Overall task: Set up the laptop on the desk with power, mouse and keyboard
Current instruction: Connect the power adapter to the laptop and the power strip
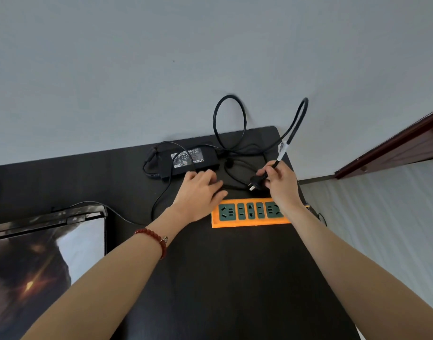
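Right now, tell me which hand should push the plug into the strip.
Right. The right hand already grips the plug, prongs out, just above the strip. The left hand lies flat on the desk, empty.

We find the power strip (249,212) lying on the counter (235,278) toward its right side. Behind it rests the power adapter (190,161), near the counter's back edge by the wall (161,69). The plug (256,183) hangs just behind the strip, right of the adapter, its cable (231,123) looping up against the wall. The laptop (46,241) sits at the counter's left.
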Demonstrator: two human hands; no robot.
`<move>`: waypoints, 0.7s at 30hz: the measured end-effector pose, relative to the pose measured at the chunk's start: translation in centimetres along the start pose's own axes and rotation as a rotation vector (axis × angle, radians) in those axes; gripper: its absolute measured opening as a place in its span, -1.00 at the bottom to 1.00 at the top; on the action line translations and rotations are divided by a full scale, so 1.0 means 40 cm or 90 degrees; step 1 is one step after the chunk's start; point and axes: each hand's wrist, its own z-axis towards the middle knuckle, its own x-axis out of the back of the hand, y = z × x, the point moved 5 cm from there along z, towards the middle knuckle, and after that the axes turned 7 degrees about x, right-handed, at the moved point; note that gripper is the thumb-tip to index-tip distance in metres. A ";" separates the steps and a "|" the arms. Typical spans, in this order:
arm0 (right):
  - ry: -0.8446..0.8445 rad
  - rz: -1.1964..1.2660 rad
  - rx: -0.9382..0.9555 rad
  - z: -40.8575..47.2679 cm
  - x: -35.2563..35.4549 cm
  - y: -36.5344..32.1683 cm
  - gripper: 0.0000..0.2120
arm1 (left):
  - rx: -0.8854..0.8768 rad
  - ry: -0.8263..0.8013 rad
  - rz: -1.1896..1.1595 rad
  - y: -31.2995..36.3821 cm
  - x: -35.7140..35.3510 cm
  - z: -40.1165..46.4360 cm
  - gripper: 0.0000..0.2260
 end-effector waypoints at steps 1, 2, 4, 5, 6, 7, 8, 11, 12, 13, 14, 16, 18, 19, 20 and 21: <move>-0.002 -0.014 0.005 0.005 0.000 0.003 -0.77 | -0.006 -0.010 0.006 0.001 -0.012 -0.011 -0.60; -0.004 -0.021 0.011 0.008 -0.001 0.003 -0.80 | -0.004 -0.015 -0.008 -0.002 -0.019 -0.020 -0.60; 0.002 -0.001 0.025 0.002 0.002 -0.004 -0.83 | 0.018 -0.003 -0.077 -0.006 -0.012 -0.046 -0.60; 0.009 0.038 0.025 -0.003 0.005 -0.008 -0.82 | 0.022 0.021 -0.101 -0.006 -0.006 -0.065 -0.58; 0.012 0.087 0.020 -0.011 0.004 -0.011 -0.82 | 0.020 0.048 -0.104 -0.004 -0.002 -0.088 -0.54; 0.009 0.126 0.015 -0.022 0.002 -0.014 -0.83 | 0.014 0.064 -0.094 0.000 -0.003 -0.113 -0.49; -0.001 0.144 0.012 -0.033 -0.002 -0.016 -0.83 | 0.011 0.063 -0.088 0.004 -0.007 -0.135 -0.44; -0.048 0.107 -0.003 -0.069 -0.026 -0.013 -0.83 | 0.064 0.011 -0.110 0.007 -0.033 -0.167 -0.34; -0.054 0.097 -0.015 -0.079 -0.034 -0.008 -0.83 | 0.081 0.011 -0.112 0.009 -0.039 -0.169 -0.34; -0.055 0.093 -0.027 -0.088 -0.040 0.000 -0.83 | 0.094 0.019 -0.111 0.011 -0.041 -0.171 -0.35; -0.054 0.092 -0.040 -0.096 -0.045 0.007 -0.83 | 0.105 0.031 -0.112 0.013 -0.043 -0.174 -0.36; -0.046 0.094 -0.058 -0.103 -0.045 0.020 -0.85 | 0.128 0.045 -0.131 0.017 -0.049 -0.179 -0.36; -0.039 0.085 -0.069 -0.105 -0.044 0.027 -0.86 | 0.147 0.061 -0.147 0.019 -0.052 -0.186 -0.36; -0.039 0.078 -0.071 -0.106 -0.042 0.027 -0.86 | 0.154 0.064 -0.154 0.019 -0.053 -0.188 -0.36; -0.042 0.075 -0.068 -0.107 -0.043 0.026 -0.86 | 0.159 0.066 -0.160 0.019 -0.054 -0.189 -0.37; -0.048 0.074 -0.057 -0.109 -0.045 0.022 -0.84 | 0.162 0.067 -0.164 0.019 -0.053 -0.191 -0.37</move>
